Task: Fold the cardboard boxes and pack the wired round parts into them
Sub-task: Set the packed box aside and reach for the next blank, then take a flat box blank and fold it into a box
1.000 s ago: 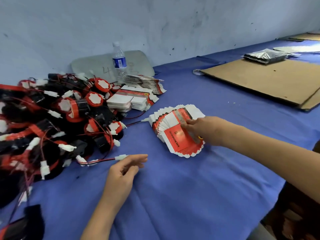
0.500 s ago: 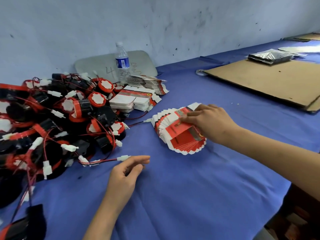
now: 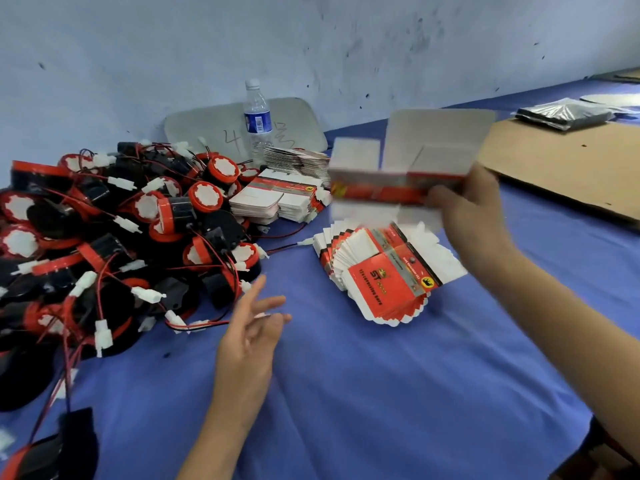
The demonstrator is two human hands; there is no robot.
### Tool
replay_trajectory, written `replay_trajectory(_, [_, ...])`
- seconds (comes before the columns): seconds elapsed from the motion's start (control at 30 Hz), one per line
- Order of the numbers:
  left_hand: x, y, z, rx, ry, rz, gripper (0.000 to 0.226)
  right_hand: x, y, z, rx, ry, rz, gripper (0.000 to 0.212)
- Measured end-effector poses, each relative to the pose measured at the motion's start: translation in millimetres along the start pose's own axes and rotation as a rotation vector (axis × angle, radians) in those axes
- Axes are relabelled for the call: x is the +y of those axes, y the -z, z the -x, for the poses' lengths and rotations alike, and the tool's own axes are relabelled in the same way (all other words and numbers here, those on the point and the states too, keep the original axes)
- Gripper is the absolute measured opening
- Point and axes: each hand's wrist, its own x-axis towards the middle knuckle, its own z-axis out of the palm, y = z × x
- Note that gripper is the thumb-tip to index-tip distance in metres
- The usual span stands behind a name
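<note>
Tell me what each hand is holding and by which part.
The right hand grips a flat red-and-white cardboard box blank at its right end, along the red strip. The left hand holds nothing; its fingers are spread.

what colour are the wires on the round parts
Red and black wires on the round parts, seen best in the head view.

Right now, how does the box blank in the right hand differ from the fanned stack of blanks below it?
The held blank is in the air, gripped by the right hand; the fanned stack lies on the blue cloth. The held blank looks like one piece, white flaps showing; the fanned stack is many, red print up. The held blank is motion-blurred; the fanned stack is sharp. Both carry red-and-white printing.
</note>
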Motion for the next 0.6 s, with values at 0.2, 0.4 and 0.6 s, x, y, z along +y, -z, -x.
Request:
replay_trajectory(0.2, [12,1,-3,0.091,0.132,0.29,0.043,24,-81,68,-0.304,-0.574,-0.357,0.043])
replay_trajectory(0.4, [18,-10,8,0.122,0.359,0.528,0.036,39,-95,99,-0.46,-0.412,-0.219,0.059])
replay_trajectory(0.6, [11,-11,10,-0.031,0.303,0.479,0.095,42,-91,91,-0.251,-0.403,-0.167,0.045])
